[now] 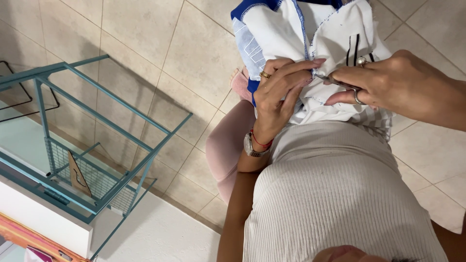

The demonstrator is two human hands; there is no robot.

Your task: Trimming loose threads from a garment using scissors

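Two hands meet: left hand pinches the white-and-blue cloth; right hand clenches small scissors.

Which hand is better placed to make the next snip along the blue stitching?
Probably the right hand: its fingers are through the scissors, whose tips meet the blue-edged white fabric. The left hand has its grip on the fabric beside the tips.

Beige tiled floor under a teal metal rack.
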